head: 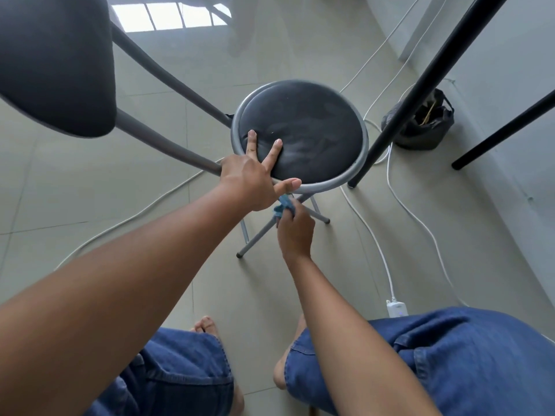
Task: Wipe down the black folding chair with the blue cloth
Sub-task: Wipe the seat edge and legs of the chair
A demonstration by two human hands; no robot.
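- Black padded backrest [54,64] of the chair sits far left, close to the camera, on two grey tubes [168,82] running down to the seat.
- My left hand [255,178] lies spread open on the near-left edge of the round black seat [306,130], two fingers on the padding, thumb along the grey rim [359,163].
- Blue cloth [282,207] is below the seat's front edge, bunched in my right hand [295,231], which is closed around it beside the crossed grey legs [258,237].
- White cables [399,205] trail over the tiled floor [90,190] at right, near a dark bag [420,124].
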